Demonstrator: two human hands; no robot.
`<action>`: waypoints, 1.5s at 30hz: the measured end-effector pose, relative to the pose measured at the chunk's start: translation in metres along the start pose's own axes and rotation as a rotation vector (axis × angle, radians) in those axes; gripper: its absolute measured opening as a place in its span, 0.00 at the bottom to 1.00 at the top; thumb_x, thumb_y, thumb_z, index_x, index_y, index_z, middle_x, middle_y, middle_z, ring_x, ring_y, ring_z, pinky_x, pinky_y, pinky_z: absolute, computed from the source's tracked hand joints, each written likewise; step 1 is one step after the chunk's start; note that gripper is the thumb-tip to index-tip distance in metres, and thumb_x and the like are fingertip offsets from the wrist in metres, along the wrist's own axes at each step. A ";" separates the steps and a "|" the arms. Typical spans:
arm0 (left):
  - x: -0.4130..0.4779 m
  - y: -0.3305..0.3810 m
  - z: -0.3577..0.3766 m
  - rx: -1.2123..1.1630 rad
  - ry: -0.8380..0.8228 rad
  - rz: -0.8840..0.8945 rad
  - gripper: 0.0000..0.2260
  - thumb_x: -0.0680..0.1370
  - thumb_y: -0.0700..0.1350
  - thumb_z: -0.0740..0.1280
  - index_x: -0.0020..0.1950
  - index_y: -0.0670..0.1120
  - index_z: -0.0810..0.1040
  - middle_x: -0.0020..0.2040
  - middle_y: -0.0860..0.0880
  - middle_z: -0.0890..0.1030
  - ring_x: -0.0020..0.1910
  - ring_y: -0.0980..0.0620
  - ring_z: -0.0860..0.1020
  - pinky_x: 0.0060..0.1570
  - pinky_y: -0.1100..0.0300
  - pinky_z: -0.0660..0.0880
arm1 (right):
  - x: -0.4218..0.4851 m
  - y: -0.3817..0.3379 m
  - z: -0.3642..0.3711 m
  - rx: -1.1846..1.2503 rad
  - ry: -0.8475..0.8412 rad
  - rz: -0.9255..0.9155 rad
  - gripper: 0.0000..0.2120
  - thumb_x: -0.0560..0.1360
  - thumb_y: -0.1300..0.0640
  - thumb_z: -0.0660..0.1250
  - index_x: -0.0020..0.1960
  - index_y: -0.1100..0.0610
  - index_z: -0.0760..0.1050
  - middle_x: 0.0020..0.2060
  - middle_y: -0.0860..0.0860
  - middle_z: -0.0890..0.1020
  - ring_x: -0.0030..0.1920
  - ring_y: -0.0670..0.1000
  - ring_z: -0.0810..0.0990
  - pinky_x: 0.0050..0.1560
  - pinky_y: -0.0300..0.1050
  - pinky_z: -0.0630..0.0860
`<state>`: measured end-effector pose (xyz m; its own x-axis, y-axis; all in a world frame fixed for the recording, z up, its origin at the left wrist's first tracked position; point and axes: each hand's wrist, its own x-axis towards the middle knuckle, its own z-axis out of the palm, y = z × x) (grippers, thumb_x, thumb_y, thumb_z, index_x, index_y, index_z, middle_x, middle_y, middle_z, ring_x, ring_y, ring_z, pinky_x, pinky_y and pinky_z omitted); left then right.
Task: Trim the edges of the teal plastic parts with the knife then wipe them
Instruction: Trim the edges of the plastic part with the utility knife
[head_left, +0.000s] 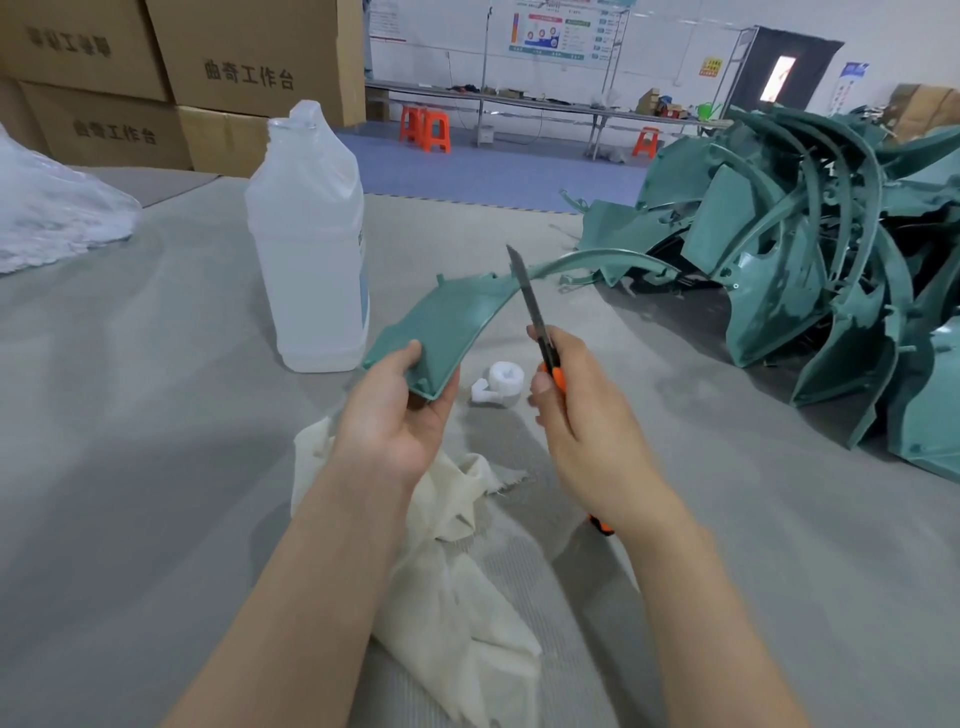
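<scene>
1. The left hand (400, 415) is gripping the wide near end of a curved teal plastic part (457, 317), with the thumb lying on top and the fingers curling underneath. The part is being held above the desk (156, 415), its narrow arm arcing away to the right.
2. The right hand (587, 426) is wrapping tightly around the orange handle of the knife (531, 306). The blade is pointing up and away, crossing the part's upper edge just beyond the left hand; whether it is touching the part is unclear.
3. A pile of teal parts (810, 249) is lying along the desk's right edge.
4. A cream cloth (457, 571) is lying crumpled under the left forearm, towards the near edge.
5. A translucent bottle (311, 249) is standing uncapped left of the held part, with a white cap (501, 382) lying between the hands.
</scene>
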<state>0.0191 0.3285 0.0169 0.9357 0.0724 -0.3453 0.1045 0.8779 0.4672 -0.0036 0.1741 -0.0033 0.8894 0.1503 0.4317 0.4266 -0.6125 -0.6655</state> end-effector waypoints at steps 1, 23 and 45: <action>0.000 0.000 0.000 -0.007 -0.007 0.013 0.10 0.80 0.36 0.61 0.62 0.39 0.73 0.50 0.43 0.81 0.45 0.48 0.80 0.36 0.61 0.80 | -0.001 -0.002 0.003 -0.006 0.006 -0.013 0.17 0.83 0.53 0.53 0.71 0.51 0.64 0.44 0.41 0.73 0.44 0.40 0.74 0.45 0.31 0.68; 0.006 -0.003 -0.004 -0.019 0.030 -0.015 0.13 0.80 0.37 0.61 0.64 0.38 0.74 0.65 0.42 0.76 0.59 0.48 0.76 0.67 0.52 0.70 | -0.006 -0.006 0.030 -0.050 0.097 -0.139 0.14 0.76 0.44 0.63 0.50 0.53 0.79 0.36 0.41 0.75 0.37 0.46 0.75 0.42 0.47 0.75; -0.006 -0.014 0.005 0.083 -0.033 -0.076 0.14 0.80 0.35 0.60 0.66 0.33 0.71 0.61 0.39 0.78 0.59 0.45 0.78 0.41 0.60 0.79 | 0.002 0.009 0.015 0.007 0.343 -0.007 0.12 0.76 0.43 0.63 0.44 0.50 0.77 0.28 0.41 0.70 0.32 0.43 0.70 0.36 0.41 0.67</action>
<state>0.0136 0.3136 0.0169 0.9345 -0.0098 -0.3558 0.2017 0.8381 0.5068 0.0041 0.1806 -0.0179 0.7795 -0.1159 0.6155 0.4348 -0.6072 -0.6650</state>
